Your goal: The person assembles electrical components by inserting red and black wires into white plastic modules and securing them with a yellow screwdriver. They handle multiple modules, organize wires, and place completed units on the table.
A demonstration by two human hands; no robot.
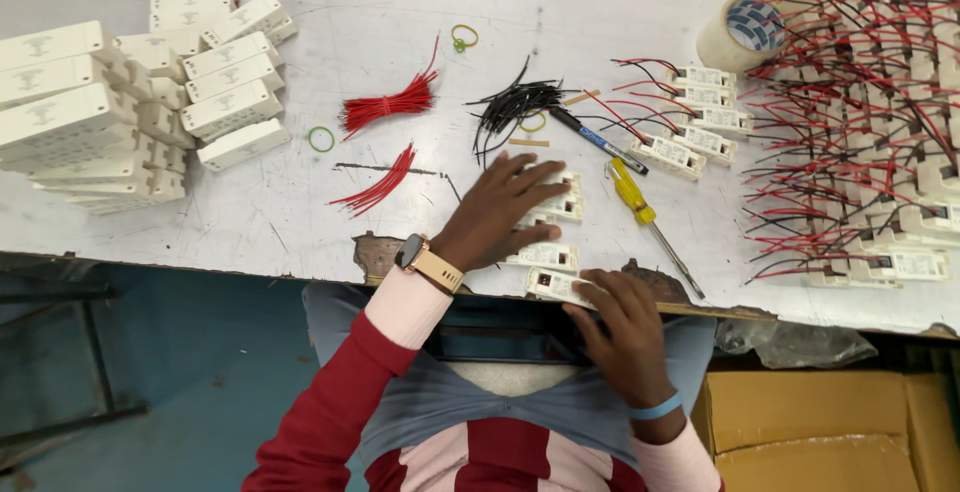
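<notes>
My left hand (497, 210) lies flat on a row of small white switch modules (562, 202) near the front of the white table (400, 72), fingers spread over them; a watch with a tan strap is on that wrist. At the table's front edge, my right hand (620, 327) has its fingertips on another white module (553, 284); a blue band circles that wrist. A yellow-handled screwdriver (640, 209) lies just right of my left hand, and a dark pen (597, 139) rests beyond it.
Stacked white casings (130, 102) fill the table's left. Bundles of red wires (390, 105) and black wires (510, 107) lie mid-table, with green rubber bands nearby. Several wired modules (870, 152) and a tape roll (745, 32) crowd the right. A cardboard box (820, 422) sits below right.
</notes>
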